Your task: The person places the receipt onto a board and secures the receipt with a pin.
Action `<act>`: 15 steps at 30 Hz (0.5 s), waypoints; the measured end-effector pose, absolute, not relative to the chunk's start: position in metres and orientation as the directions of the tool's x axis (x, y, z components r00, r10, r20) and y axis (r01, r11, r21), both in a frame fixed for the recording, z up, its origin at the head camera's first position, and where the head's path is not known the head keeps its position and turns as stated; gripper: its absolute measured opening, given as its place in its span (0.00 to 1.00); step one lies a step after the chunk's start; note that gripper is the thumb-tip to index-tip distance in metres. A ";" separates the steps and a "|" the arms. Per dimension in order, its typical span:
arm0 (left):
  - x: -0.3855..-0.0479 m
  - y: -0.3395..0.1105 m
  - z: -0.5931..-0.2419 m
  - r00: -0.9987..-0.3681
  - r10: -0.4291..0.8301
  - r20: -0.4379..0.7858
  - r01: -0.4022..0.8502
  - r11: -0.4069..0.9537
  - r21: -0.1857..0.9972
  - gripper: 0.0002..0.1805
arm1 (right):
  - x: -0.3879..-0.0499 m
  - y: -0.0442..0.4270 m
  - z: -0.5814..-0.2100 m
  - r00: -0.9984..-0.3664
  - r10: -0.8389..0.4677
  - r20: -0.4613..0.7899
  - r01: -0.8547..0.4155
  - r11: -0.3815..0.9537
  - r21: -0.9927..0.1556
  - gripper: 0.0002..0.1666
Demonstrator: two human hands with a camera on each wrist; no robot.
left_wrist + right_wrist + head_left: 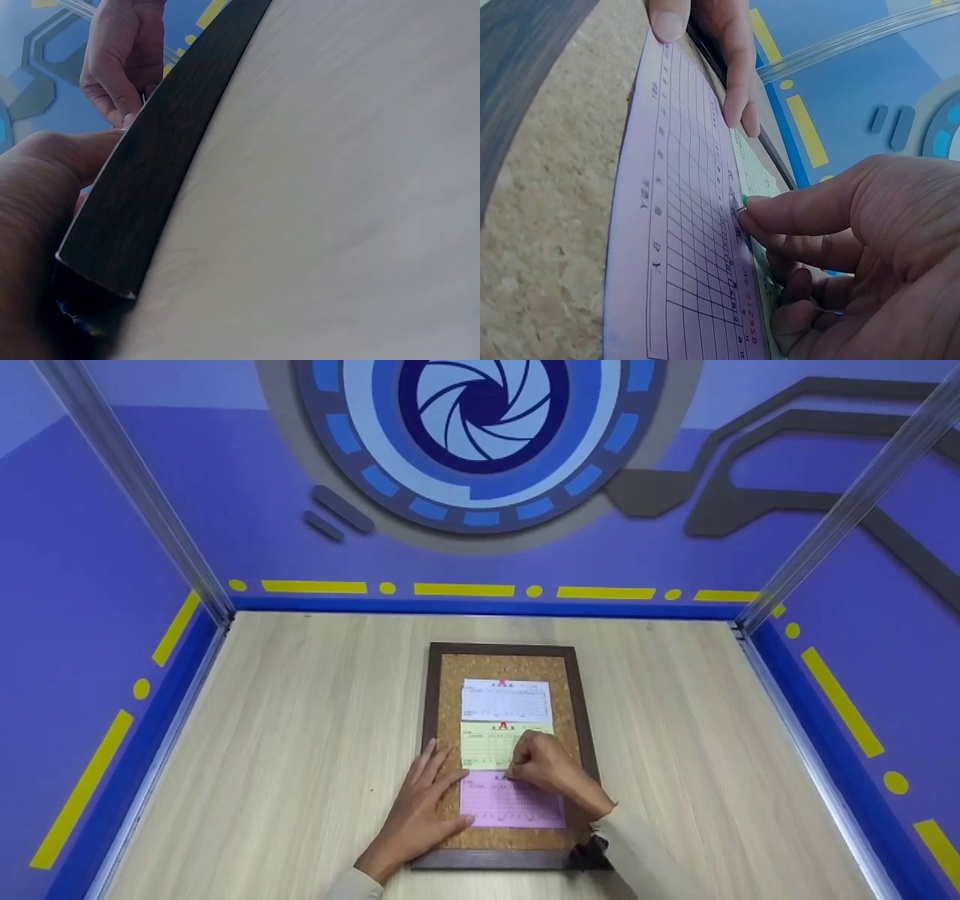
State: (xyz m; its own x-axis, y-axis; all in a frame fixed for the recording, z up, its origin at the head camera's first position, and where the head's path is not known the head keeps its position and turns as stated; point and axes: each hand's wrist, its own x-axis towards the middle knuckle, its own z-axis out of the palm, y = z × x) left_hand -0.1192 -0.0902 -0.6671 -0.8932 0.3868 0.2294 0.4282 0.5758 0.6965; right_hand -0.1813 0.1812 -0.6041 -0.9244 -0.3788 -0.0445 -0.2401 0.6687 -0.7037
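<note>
A cork board [450, 682] in a dark frame bears three printed slips in a column. The white slip [506, 701] and the yellow slip [484, 746] each have a red push pin at the top. Lowest lies the pink slip [514, 806]. My left hand [424, 814] rests on the board's left side, fingers extended, thumb and index fingertips touching the pink slip's left edge. At that slip's top edge my right hand [547, 765] pinches a small green push pin [744, 200], mostly hidden by the fingertips. The right hand covers part of the yellow slip.
The board lies on a pale wood-grain table [300, 735]. Blue printed panels [480, 562] enclose its back and sides, with metal posts at the corners. A dark object [589, 851] sits at the right wrist, over the frame's lower right corner.
</note>
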 end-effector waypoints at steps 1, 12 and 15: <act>-0.119 -0.090 -0.667 -0.893 0.388 0.229 0.428 0.575 0.697 0.38 | -0.181 0.181 -0.604 -0.926 -0.374 -0.049 -0.233 0.669 -0.706 0.13; -0.119 -0.089 -0.667 -0.909 0.387 0.152 0.371 0.589 0.718 0.39 | -0.181 0.180 -0.601 -0.932 -0.354 -0.075 -0.200 0.677 -0.708 0.14; -0.119 -0.089 -0.666 -0.914 0.382 0.137 0.357 0.598 0.718 0.39 | -0.181 0.180 -0.602 -0.931 -0.359 -0.061 -0.215 0.678 -0.703 0.14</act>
State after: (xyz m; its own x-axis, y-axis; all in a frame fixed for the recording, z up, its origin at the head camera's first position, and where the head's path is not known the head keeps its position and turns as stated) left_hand -0.1194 -0.0890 -0.6658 -0.9141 0.3815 0.1370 0.3571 0.5980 0.7176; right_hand -0.1811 0.1799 -0.6017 -0.9315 -0.3586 -0.0613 -0.2149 0.6783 -0.7027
